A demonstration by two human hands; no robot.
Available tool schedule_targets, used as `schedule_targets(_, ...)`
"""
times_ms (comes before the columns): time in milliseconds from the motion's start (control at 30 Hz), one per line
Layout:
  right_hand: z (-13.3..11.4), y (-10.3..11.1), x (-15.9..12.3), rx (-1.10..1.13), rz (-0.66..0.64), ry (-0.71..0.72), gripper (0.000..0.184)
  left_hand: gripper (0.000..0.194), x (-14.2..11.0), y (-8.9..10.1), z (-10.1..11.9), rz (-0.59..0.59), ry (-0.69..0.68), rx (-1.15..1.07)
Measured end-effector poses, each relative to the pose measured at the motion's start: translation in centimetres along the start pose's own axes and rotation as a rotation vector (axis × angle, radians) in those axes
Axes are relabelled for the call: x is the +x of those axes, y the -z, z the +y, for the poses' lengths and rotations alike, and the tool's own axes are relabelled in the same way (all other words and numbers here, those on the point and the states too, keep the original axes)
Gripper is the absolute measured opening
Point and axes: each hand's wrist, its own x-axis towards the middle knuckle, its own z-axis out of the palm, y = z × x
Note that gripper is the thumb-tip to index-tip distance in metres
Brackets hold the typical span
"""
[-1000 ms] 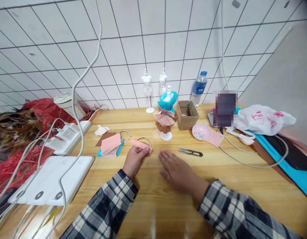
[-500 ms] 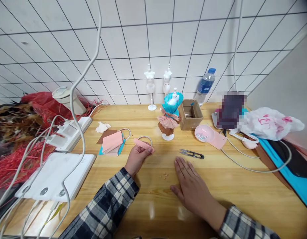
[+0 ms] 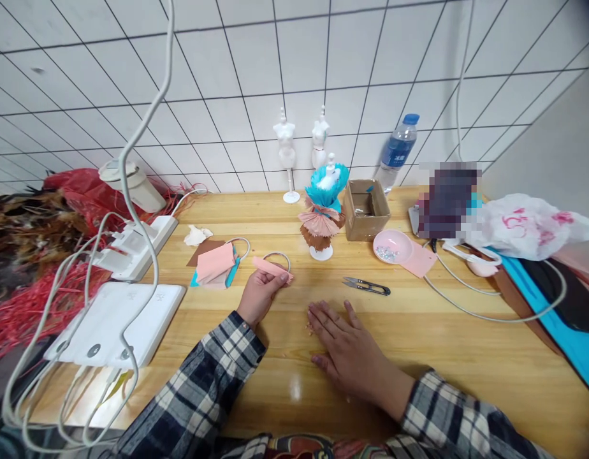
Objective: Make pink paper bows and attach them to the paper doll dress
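My left hand (image 3: 262,294) pinches a folded pink crepe paper strip (image 3: 270,268) just above the table. A thin pale loop (image 3: 283,255) curves up behind that strip; I cannot tell whether they are joined. My right hand (image 3: 347,347) lies palm down on the wood with its fingers stretched out, touching small paper scraps (image 3: 310,329) at its fingertips. Beyond it rest black thread snips (image 3: 366,285). A small dress form (image 3: 322,220) wears ruffled blue, pink and brown paper. Pink, blue and brown paper pieces (image 3: 215,264) are stacked left of my left hand.
Two bare white dress forms (image 3: 285,150) stand at the tiled wall. A cardboard box (image 3: 368,223), a water bottle (image 3: 398,153) and a pink dish (image 3: 392,237) of sequin-like bits are right of centre. Cables cross a white power unit (image 3: 117,325) at left; a plastic bag (image 3: 538,223) lies right.
My right hand has slid left across the table onto the paper scraps. My left hand keeps its hold on the pink strip. The camera view has shifted slightly.
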Motion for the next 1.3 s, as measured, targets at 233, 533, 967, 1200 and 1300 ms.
schedule_targets(233,-3.2,0.3,0.6,0.134,-0.077,0.288,0.060,0.026,0.1,0.1,0.0,0.025,0.002,-0.054)
schedule_targets(533,-1.5,-0.6,0.0,0.002,0.029,0.088,0.053,0.028,0.0,0.4,0.0,0.047,0.027,-0.086)
schedule_targets(967,1.4,1.1,0.0,0.033,0.151,0.029,0.049,0.025,-0.2,0.0,0.3,0.025,0.035,-0.067)
schedule_targets(1200,4.2,1.6,3.0,0.172,0.022,0.108,0.041,0.024,-0.1,0.0,0.3,0.027,0.024,-0.042)
schedule_targets(1300,4.5,1.5,4.0,0.194,0.003,0.103,0.033,0.023,0.0,0.1,0.1,0.024,0.021,-0.040)
